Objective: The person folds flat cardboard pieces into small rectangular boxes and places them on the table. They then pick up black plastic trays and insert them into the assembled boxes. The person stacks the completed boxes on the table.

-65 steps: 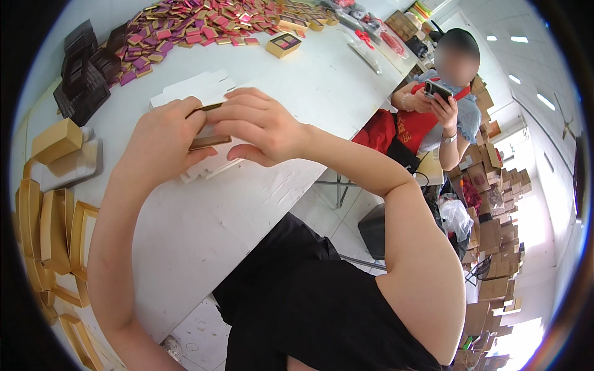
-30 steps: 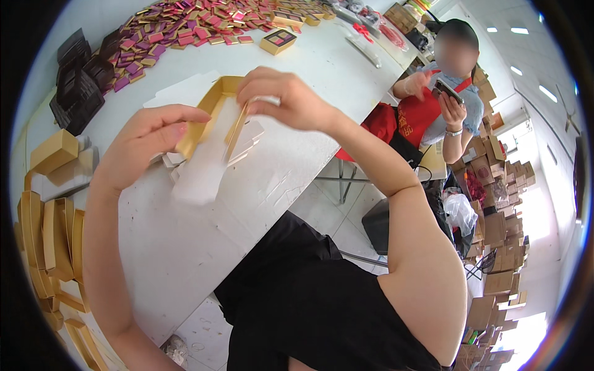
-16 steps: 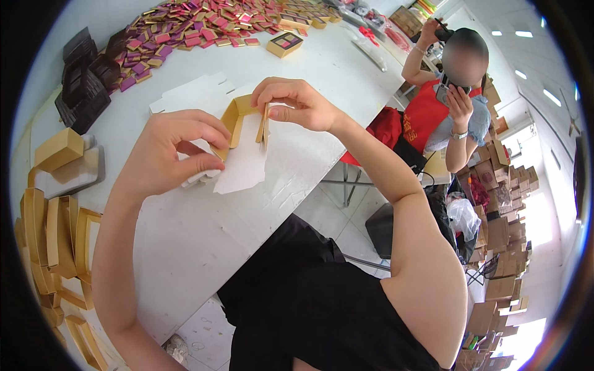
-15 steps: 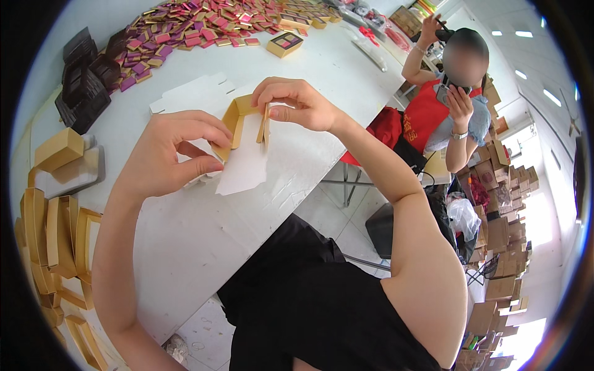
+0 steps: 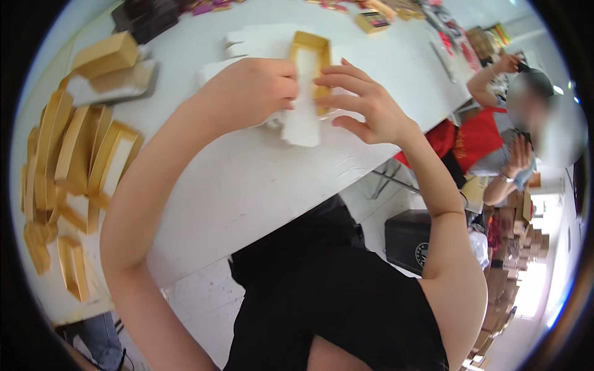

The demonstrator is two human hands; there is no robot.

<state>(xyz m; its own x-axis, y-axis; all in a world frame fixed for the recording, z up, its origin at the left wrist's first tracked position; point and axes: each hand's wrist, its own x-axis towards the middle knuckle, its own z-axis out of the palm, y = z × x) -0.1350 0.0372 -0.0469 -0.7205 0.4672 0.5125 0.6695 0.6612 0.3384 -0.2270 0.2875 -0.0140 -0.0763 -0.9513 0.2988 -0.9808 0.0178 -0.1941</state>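
A partly folded gold card box (image 5: 311, 42) with a white inside stands on the white table, its end flap (image 5: 301, 131) lying out toward me. My left hand (image 5: 263, 86) has its fingers curled on the box's left wall and hides most of that side. At the right wall is my right hand (image 5: 364, 102), fingers spread, the fingertips at or just over the wall's edge. Flat white card blanks (image 5: 260, 38) lie behind and left of the box, partly under my left hand.
Several folded gold boxes (image 5: 77, 151) crowd the table's left side. Dark plastic trays (image 5: 145, 18) and a filled box (image 5: 372, 21) stand at the back. Beyond the right table edge, a person in a red apron (image 5: 479, 139) is near a black bin (image 5: 408, 238).
The view has swung left and down. The box now stands straighter, its long sides pointing away from me. My right hand has loosened from a pinch on the right wall and spread its fingers.
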